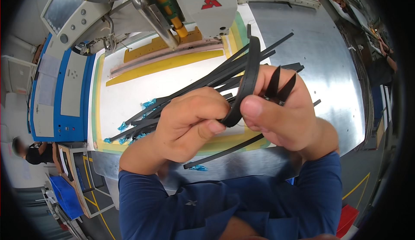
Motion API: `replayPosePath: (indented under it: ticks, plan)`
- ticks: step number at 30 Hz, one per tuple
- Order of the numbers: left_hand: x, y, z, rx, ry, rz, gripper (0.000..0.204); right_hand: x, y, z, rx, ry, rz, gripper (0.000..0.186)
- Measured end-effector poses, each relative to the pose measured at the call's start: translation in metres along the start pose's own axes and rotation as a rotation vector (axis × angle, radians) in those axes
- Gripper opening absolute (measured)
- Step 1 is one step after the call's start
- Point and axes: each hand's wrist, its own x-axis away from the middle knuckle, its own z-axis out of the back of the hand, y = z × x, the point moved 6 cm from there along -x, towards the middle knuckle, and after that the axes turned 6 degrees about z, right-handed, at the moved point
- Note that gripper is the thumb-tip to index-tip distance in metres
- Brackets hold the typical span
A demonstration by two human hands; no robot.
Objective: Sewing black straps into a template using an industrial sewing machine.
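A black stitched strap [249, 80] curves upward in front of me. My left hand [188, 123] is closed, pinching the strap's lower bend between thumb and forefinger. My right hand [287, 110] is closed around a small pair of thread snips [280, 86], whose two dark blades point up and stand apart. The right thumb tip lies against or very near the strap. Beneath my hands, several more black straps [203, 81] lie in a loose bundle, some with crinkled blue wrapping [149, 103] at their ends. Another strap [225, 151] lies nearer to me.
A sewing machine head [206, 6] overhangs the far side, with a control panel [65, 15] to its left. A yellow template [166, 67] lies on the white work surface. Metal table [320, 67] extends right. A blue cabinet [54, 89] and another person [39, 153] are at left.
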Motion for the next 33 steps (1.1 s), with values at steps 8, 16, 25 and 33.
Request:
replayPosePath:
  ticks: [8, 16, 25, 33]
  plan:
    - [-0.001, 0.001, 0.000, -0.003, -0.041, -0.058, 0.010, 0.001, 0.000, -0.002, -0.059, -0.085, 0.031, 0.013]
    - [0.001, -0.003, 0.001, -0.017, -0.087, -0.054, 0.010, 0.003, -0.002, -0.004, 0.023, -0.151, 0.081, 0.010]
    - [0.001, -0.003, 0.000, 0.011, -0.083, -0.050, 0.010, 0.002, -0.005, -0.006, -0.016, -0.157, 0.055, 0.010]
    - [0.001, 0.004, 0.002, 0.163, 0.100, 0.138, 0.013, 0.003, 0.002, 0.003, 0.155, -0.054, 0.135, 0.009]
